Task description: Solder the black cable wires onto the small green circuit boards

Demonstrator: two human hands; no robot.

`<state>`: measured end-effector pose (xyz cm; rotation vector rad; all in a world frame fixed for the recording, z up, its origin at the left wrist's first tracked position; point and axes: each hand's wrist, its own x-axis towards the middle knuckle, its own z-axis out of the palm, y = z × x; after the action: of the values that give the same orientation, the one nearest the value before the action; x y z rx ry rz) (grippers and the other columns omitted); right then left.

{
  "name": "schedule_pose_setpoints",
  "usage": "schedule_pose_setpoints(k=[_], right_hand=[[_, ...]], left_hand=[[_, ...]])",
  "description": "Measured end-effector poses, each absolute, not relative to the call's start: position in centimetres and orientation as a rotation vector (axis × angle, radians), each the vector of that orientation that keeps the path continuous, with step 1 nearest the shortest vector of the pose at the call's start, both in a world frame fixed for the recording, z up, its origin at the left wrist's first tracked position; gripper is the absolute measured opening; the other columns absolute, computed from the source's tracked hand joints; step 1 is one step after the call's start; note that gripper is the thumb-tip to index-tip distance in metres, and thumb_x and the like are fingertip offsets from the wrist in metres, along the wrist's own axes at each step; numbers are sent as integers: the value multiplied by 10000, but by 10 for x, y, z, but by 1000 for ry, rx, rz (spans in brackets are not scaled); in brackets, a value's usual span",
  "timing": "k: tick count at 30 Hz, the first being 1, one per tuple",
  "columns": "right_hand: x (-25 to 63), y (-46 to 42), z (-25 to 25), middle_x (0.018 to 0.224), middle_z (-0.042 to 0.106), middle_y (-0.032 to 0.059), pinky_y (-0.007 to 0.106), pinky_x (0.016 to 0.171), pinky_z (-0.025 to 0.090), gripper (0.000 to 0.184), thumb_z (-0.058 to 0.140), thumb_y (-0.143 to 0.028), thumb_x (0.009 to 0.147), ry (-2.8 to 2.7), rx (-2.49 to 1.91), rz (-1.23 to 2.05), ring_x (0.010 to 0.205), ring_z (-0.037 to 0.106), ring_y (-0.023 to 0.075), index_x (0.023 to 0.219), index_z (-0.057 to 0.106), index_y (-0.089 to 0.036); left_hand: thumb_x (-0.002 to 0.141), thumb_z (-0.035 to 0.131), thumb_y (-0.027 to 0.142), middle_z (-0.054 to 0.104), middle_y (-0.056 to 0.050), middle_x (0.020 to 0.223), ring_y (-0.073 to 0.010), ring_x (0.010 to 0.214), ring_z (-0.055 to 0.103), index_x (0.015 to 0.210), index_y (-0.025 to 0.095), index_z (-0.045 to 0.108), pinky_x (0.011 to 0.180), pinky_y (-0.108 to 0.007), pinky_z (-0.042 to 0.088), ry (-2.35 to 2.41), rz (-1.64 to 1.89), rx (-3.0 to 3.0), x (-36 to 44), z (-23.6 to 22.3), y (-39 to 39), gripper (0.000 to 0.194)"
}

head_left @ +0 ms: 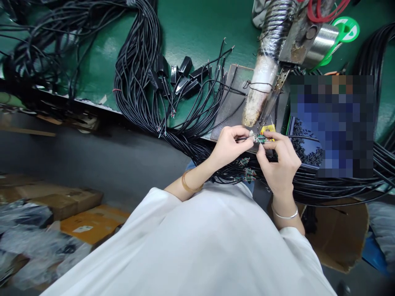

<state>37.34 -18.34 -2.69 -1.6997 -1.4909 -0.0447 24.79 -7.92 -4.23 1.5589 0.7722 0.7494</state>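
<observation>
My left hand [232, 144] is closed in a pinch at the end of a black cable, close to some whitish material whose kind I cannot make out. Thumb and fingers of my right hand [280, 158] grip a small green circuit board [261, 139], with a black cable running off to the right. The two hands almost meet at the board, just below a soldering fixture's dirty white tube [257, 96]. A yellow piece [268, 129] lies right behind the board. Below my hands, several similar circuit boards [248, 172] hang on cables near my lap.
A thick bundle of black cables [135, 74] runs along the green table [197, 24] to its front edge. Black plastic housings [185, 65] lie mid-table. A solder spool [322, 43] is mounted upper right. A blue tray [308, 119] holds small black pieces. Cardboard boxes [70, 203] stand lower left.
</observation>
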Motion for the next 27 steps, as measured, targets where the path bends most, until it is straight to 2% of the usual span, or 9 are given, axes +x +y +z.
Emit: schedule_pose_setpoints(k=[8, 17, 27], right_hand=[[372, -184, -24, 1096, 725, 45, 332, 910, 570, 122, 657, -132, 859, -1489, -1689, -72, 1029, 709, 185, 837, 578, -223], [372, -185, -28, 1069, 723, 47, 311, 873, 570, 149, 655, -114, 851, -1506, -1685, -70, 1006, 705, 172, 843, 552, -221], [371, -183, -25, 1080, 714, 35, 304, 865, 567, 126, 681, -146, 851, -1478, -1718, -86, 992, 701, 173, 827, 586, -225]], left_hand=[[774, 649, 223, 538, 8, 636, -62, 553, 408, 683, 117, 692, 524, -227, 309, 773, 752, 1524, 248, -37, -79, 147], [778, 644, 231, 514, 8, 612, -76, 582, 434, 628, 124, 632, 558, -226, 346, 776, 688, 1493, 247, -36, -82, 184], [809, 626, 229, 539, 3, 642, -72, 573, 416, 646, 130, 635, 541, -230, 317, 773, 763, 1598, 248, -40, -83, 191]])
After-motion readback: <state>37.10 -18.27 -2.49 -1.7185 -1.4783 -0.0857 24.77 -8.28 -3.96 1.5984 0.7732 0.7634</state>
